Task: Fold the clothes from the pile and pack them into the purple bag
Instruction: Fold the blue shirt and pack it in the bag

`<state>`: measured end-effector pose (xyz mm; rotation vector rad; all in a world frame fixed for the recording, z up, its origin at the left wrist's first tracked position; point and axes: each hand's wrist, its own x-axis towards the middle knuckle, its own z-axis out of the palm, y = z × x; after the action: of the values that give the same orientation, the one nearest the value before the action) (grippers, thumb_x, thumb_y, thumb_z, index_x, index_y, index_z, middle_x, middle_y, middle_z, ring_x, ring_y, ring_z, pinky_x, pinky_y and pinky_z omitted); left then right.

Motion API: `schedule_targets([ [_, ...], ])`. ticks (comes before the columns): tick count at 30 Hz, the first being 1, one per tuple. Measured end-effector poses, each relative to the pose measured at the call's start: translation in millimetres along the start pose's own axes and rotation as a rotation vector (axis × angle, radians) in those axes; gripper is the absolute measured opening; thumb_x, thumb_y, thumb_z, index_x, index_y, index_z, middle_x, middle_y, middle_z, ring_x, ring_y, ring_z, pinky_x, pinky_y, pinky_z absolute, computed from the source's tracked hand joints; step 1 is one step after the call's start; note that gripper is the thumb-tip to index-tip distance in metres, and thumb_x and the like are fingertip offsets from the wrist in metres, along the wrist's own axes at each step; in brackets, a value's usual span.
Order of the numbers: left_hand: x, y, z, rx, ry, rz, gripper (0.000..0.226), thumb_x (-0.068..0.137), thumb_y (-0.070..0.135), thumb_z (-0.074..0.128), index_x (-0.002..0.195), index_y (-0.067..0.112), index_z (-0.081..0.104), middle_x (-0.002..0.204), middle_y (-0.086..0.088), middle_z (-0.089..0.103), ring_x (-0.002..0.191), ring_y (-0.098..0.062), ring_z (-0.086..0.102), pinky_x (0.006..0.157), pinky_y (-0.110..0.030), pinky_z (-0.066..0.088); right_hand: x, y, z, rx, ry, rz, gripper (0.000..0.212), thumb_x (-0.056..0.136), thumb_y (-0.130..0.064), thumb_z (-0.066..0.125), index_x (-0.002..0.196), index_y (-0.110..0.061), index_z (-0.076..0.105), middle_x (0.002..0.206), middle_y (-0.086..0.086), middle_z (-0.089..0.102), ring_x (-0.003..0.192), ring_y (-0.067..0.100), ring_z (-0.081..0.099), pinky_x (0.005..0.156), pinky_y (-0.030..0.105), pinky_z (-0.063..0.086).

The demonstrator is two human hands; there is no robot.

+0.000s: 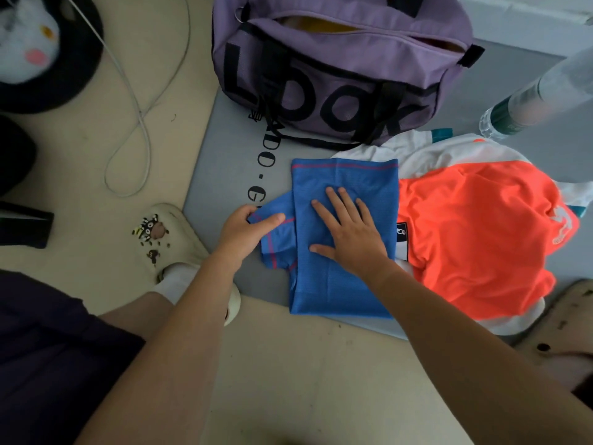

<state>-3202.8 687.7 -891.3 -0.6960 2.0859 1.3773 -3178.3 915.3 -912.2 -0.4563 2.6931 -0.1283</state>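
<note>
Head camera showed the right hand [349, 232] pressing flat, fingers straight and spread, on the blue shirt [343, 284], part-folded on the grey mat [218, 175]. The left hand [248, 229] pinched its sleeve [276, 242] between thumb and curled fingers. Beyond stood the purple bag [337, 65], unzipped, with the orange-and-white pile [475, 236] touching the shirt's right edge.

Large black "Look" on purple bag [337, 75]; "DO·G" on grey mat [224, 149].

Right hand [349, 231] flat, palm down, fingers straight and spread, left hand [245, 229] thumb and fingers pinching, both forearms bare and extended forward
</note>
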Motion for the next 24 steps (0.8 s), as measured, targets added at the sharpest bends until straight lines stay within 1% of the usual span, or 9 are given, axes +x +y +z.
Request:
schedule_targets([
  [4, -11, -14, 1, -0.141, -0.049, -0.109, 0.013, 0.082, 0.023, 0.078, 0.092, 0.025, 0.07, 0.09, 0.006, 0.075, 0.094, -0.017, 0.071, 0.063, -0.021, 0.056, -1, -1, -4, 0.011, -0.004, 0.004, 0.088, 0.087, -0.071, 0.04, 0.156, -0.028, 0.006, 0.164, 0.006, -0.001, 0.151, 0.025, -0.005, 0.122, 0.046, 0.003],
  [6, -13, -16, 1, -0.159, 0.007, -0.104, 0.007, 0.089, 0.022, 0.072, 0.095, 0.021, 0.069, 0.098, -0.001, 0.073, 0.1, -0.023, 0.069, 0.078, -0.032, 0.059, -1, -1, -8, 0.027, -0.02, -0.001, 0.088, 0.088, -0.069, 0.044, 0.156, -0.028, 0.006, 0.164, 0.006, -0.003, 0.151, 0.025, -0.005, 0.122, 0.046, 0.003],
  [8, -18, -14, 3, -0.089, 0.028, -0.084, 0.016, 0.094, 0.023, 0.065, 0.106, 0.013, 0.068, 0.11, -0.008, 0.071, 0.104, -0.026, 0.067, 0.094, -0.045, 0.054, -1, -1, -15, 0.048, -0.047, -0.009, 0.087, 0.089, -0.063, 0.05, 0.156, -0.028, 0.007, 0.164, 0.005, -0.003, 0.151, 0.025, -0.005, 0.122, 0.045, 0.003],
  [11, -25, -9, 8, 0.076, 0.09, -0.011, 0.027, 0.096, 0.019, 0.061, 0.119, 0.005, 0.061, 0.118, -0.011, 0.067, 0.109, -0.028, 0.063, 0.097, -0.048, 0.05, -4, 0, -29, 0.134, -0.036, -0.012, 0.077, 0.092, -0.042, 0.058, 0.155, -0.024, 0.018, 0.163, 0.006, 0.007, 0.151, 0.025, 0.002, 0.122, 0.042, 0.008],
  [15, -36, 12, 21, 0.263, 0.17, 0.154, 0.026, 0.093, 0.018, 0.063, 0.117, 0.012, 0.054, 0.109, -0.006, 0.068, 0.098, -0.026, 0.066, 0.085, -0.043, 0.055, -36, 6, -43, 0.298, 0.284, 0.157, 0.048, 0.088, -0.013, 0.06, 0.135, -0.008, 0.051, 0.142, 0.018, 0.045, 0.133, 0.036, 0.041, 0.106, 0.046, 0.035],
  [17, -43, 27, 35, 0.23, 0.043, 0.189, 0.03, 0.092, 0.021, 0.064, 0.118, 0.02, 0.05, 0.104, -0.004, 0.068, 0.081, -0.023, 0.071, 0.068, -0.035, 0.057, -57, 12, -42, 0.363, 0.441, 0.267, 0.037, 0.084, -0.003, 0.06, 0.121, -0.001, 0.059, 0.124, 0.021, 0.055, 0.113, 0.039, 0.053, 0.094, 0.048, 0.043],
  [20, -53, 43, 54, -0.049, -0.213, 0.031, 0.042, 0.088, 0.034, 0.07, 0.124, 0.035, 0.048, 0.096, -0.009, 0.066, 0.056, -0.023, 0.069, 0.053, -0.032, 0.057, -87, 14, -33, 0.463, 0.569, 0.39, 0.031, 0.08, 0.008, 0.054, 0.109, 0.004, 0.062, 0.105, 0.022, 0.058, 0.095, 0.04, 0.056, 0.082, 0.046, 0.046],
  [22, -59, 38, 59, -0.143, -0.105, -0.032, 0.029, 0.088, 0.033, 0.067, 0.115, 0.029, 0.057, 0.087, -0.01, 0.066, 0.052, -0.019, 0.065, 0.051, -0.031, 0.057, -105, 8, -22, 0.527, 0.549, 0.501, 0.027, 0.081, 0.009, 0.052, 0.105, 0.002, 0.062, 0.101, 0.02, 0.058, 0.085, 0.04, 0.057, 0.069, 0.045, 0.046],
  [24, -67, 20, 60, -0.069, 0.111, -0.051, 0.012, 0.09, 0.028, 0.063, 0.1, 0.021, 0.063, 0.081, -0.007, 0.066, 0.053, -0.014, 0.064, 0.054, -0.031, 0.058, -120, 1, -7, 0.599, 0.447, 0.657, 0.021, 0.085, 0.003, 0.051, 0.103, -0.002, 0.06, 0.101, 0.016, 0.061, 0.083, 0.038, 0.058, 0.063, 0.043, 0.043],
])
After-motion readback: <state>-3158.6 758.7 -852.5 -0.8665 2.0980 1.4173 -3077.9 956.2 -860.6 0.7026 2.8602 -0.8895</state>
